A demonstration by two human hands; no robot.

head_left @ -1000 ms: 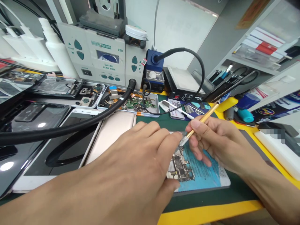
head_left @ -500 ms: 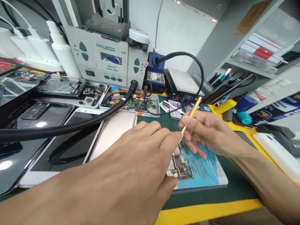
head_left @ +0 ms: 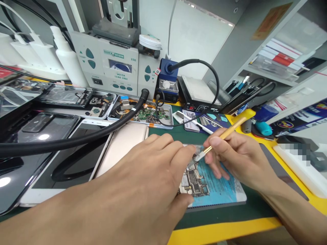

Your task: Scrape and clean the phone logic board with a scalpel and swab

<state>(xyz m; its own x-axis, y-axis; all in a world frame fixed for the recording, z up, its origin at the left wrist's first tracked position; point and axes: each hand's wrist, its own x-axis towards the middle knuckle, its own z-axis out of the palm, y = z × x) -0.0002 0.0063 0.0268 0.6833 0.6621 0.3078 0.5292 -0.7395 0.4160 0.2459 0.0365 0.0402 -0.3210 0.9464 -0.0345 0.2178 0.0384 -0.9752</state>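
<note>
In the head view, the slim tool with golden handle and silver flat tip [head_left: 231, 129] has just changed its angle: half a second ago it stood steeper, and now it leans down to the right, so that its tip shows better. I judge that this puts the tip flatter, for fine work at the far part of the board.

The right hand [head_left: 235, 154] holds this tool narrowly, between thumb and fingers, like a pen. The left hand [head_left: 155, 166] is bent with the palm down; its thumb is at the near side. Whether it grips something below, I cannot tell.

The dark and silver circuit board [head_left: 195, 183] lies on the blue printed pad with rounded corner [head_left: 226, 192], between the two hands, and the left hand partly hides it. The tip is over its far part; whether they touch, I cannot tell.
</note>
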